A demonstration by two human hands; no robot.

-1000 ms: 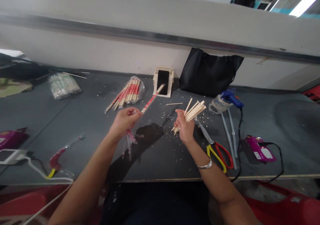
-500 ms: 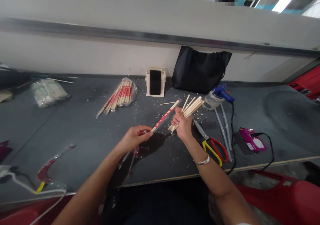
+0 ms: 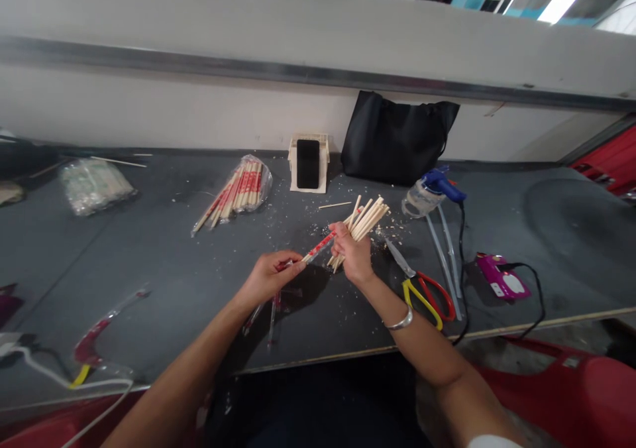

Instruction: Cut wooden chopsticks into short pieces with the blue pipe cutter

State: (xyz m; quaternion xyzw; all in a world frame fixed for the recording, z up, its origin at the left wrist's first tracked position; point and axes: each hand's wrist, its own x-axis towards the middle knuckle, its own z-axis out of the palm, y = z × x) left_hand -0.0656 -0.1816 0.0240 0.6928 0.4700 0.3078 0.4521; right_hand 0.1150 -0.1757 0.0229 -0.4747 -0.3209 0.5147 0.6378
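Wrapped stick (image 3: 318,248) was above middle of table (image 3: 173,262), between both hands. Left hand (image 3: 271,277) pinched its near end with fingertips. Far end met right hand (image 3: 350,256), which was closed around bundle (image 3: 365,217) of bare sticks. Judgement: best to keep pull in line with stick and hold bundle tight. Long axis ran from low left to upper right, tip pointing at bundle. Scissors (image 3: 424,292) lay to right.

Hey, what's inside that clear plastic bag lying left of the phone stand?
The clear bag holds red-printed wrapped chopsticks; several tips stick out its lower-left end. The ones underneath are covered, so no count.
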